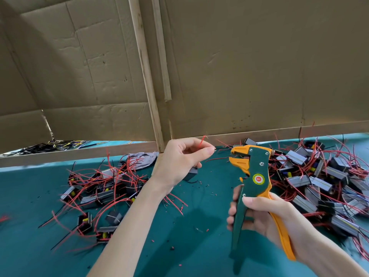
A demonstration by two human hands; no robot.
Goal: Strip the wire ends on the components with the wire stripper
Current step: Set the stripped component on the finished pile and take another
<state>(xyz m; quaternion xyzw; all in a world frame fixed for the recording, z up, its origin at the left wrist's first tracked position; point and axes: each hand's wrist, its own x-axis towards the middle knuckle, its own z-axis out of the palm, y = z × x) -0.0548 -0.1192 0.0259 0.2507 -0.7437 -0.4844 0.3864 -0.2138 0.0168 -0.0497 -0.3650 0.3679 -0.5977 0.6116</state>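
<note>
My right hand [265, 218] grips the green and orange wire stripper [252, 184] by its handles, jaws up and pointing left, slightly apart. My left hand [182, 158] is raised just left of the jaws. It pinches a thin dark wire end between thumb and forefinger, and a red wire [202, 141] sticks up behind the fingers. A small grey component [192, 172] hangs under that hand, partly hidden by the palm. The dark wire tip stops a short way from the stripper's jaws.
A pile of grey components with red and black wires [319, 176] lies at the right, another pile [99, 186] at the left on the teal table [30, 246]. Cardboard walls [259, 66] stand behind. Bits of red insulation [179, 209] dot the table.
</note>
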